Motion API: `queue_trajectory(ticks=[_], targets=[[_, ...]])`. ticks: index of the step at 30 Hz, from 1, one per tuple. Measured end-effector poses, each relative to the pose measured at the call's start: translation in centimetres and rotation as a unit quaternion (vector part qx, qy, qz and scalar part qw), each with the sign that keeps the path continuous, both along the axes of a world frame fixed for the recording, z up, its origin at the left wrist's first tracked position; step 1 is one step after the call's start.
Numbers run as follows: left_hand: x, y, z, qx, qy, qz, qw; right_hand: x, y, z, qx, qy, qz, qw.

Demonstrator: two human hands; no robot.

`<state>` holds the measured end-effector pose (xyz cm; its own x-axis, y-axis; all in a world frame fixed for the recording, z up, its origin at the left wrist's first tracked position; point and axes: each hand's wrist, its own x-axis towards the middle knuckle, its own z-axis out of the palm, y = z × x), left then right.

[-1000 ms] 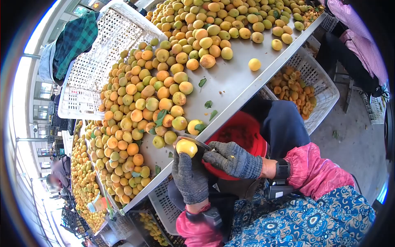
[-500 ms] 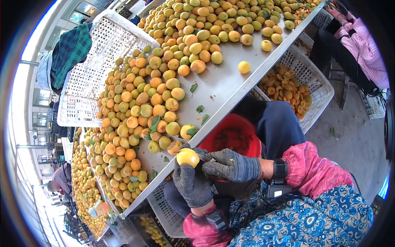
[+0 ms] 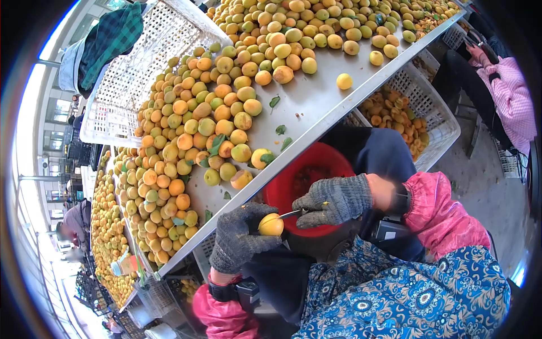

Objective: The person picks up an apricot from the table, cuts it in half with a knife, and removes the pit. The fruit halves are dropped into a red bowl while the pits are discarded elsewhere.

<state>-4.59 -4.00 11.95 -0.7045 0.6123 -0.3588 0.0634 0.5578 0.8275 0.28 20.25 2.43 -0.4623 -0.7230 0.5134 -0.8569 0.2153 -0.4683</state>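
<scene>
My left hand (image 3: 240, 234), in a dark grey knit glove, grips a yellow apricot (image 3: 271, 225) between thumb and fingers. A small knife (image 3: 290, 214) is in my right hand (image 3: 336, 200), which wears a matching glove. The thin blade reaches left and its tip meets the upper side of the apricot, where a dark line shows. Most of the knife's handle is hidden by my fingers. Just behind and below my hands is a red bucket (image 3: 276, 189), with dark contents that I cannot make out.
A metal table (image 3: 316, 107) bears a large heap of apricots (image 3: 197, 127) and a tipped white crate (image 3: 164, 34). Its raised edge runs diagonally before me. Another white crate (image 3: 437, 113) holds split apricots. One person in pink sits at upper right; another person is far left.
My right hand has drawn back to the right, baring the knife blade. My left hand has moved left and lower, and the apricot is turned. The view has shifted slightly.
</scene>
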Motion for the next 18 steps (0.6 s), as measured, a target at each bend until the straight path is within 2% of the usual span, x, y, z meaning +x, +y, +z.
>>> queue_trajectory(ticks=[1, 2, 5, 6, 8, 9, 10, 11, 13, 16, 18], targets=[[-0.1, 0.1, 0.4, -0.048, 0.032, -0.045, 0.997, 0.1, -0.3, 0.3, -0.011, -0.109, -0.012, 0.994], [-0.2, 0.3, 0.7, -0.047, 0.032, -0.043, 0.997, 0.2, -0.5, 0.6, -0.022, -0.216, -0.024, 0.976], [-0.2, 0.4, 1.7, -0.085, 0.059, -0.069, 0.992, 0.3, -1.0, 0.6, -0.024, -0.168, -0.067, 0.983], [-0.2, 0.4, 1.9, -0.086, 0.101, -0.071, 0.989, 0.6, -1.2, 0.8, -0.023, -0.166, -0.068, 0.983], [-0.1, 0.4, 2.2, -0.087, 0.146, -0.073, 0.983, 1.3, -2.0, 1.2, -0.085, -0.170, -0.139, 0.972], [0.3, 0.4, 2.0, -0.005, 0.079, 0.006, 0.997, 1.7, -2.3, 1.4, -0.085, -0.168, -0.139, 0.972], [0.7, 0.4, 1.7, 0.077, 0.011, 0.083, 0.993, 2.0, -2.6, 1.6, -0.086, -0.218, -0.166, 0.958], [1.2, 0.4, 0.9, 0.079, 0.013, 0.081, 0.993, 2.4, -2.8, 1.6, -0.086, -0.266, -0.194, 0.940], [2.4, 0.5, -0.8, 0.152, -0.014, 0.174, 0.973, 2.8, -3.2, 0.6, -0.088, -0.236, -0.187, 0.950], [3.1, 0.8, -0.8, 0.156, -0.026, 0.199, 0.967, 3.3, -3.4, 0.8, -0.132, -0.227, -0.189, 0.946], [3.0, 0.4, -0.9, 0.145, -0.037, 0.209, 0.966, 2.9, -2.8, 1.4, -0.047, -0.241, -0.182, 0.952]])
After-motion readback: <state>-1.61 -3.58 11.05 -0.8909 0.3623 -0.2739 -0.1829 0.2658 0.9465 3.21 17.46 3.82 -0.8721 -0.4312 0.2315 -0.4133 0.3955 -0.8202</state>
